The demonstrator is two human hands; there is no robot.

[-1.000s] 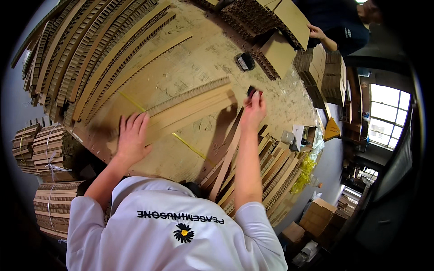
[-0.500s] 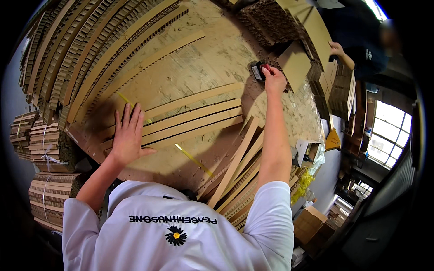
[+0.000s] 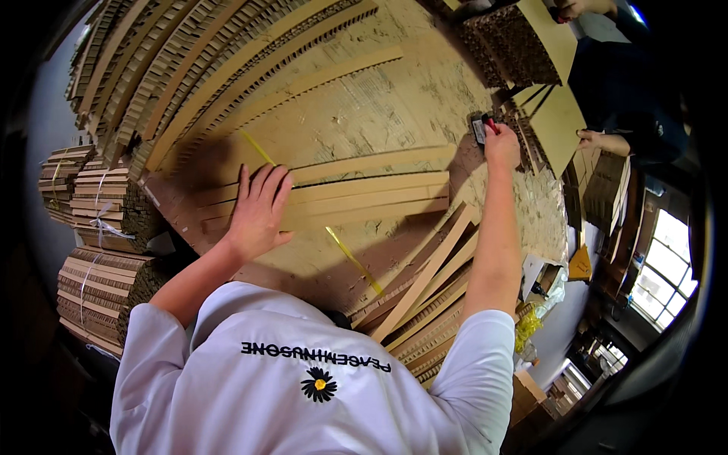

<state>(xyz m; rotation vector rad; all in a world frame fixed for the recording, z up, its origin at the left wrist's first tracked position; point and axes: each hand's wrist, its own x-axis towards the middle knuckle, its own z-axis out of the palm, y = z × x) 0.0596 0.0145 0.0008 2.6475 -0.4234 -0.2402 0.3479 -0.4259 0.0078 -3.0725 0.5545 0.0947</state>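
My left hand (image 3: 258, 212) lies flat, fingers spread, on a row of long cardboard strips (image 3: 371, 189) laid side by side on the wooden tabletop (image 3: 379, 106). My right arm stretches far out across the table. My right hand (image 3: 502, 145) is curled on a small black tool with a red part (image 3: 480, 127) at the table's far right, just past the strips' ends. A yellow strap (image 3: 345, 252) runs under the strips toward me.
More strips lean fanned at the near right edge (image 3: 425, 296). Ribbed cardboard rows (image 3: 189, 68) fill the far left. Tied strip bundles (image 3: 98, 205) stack at the left. A honeycomb block (image 3: 508, 45) and flat sheets (image 3: 557, 125) lie by a co-worker's hand (image 3: 595, 140).
My right hand has reached farther out from the strips' ends to the small black tool. My left hand stays flat on the strips, and the view has shifted closer.
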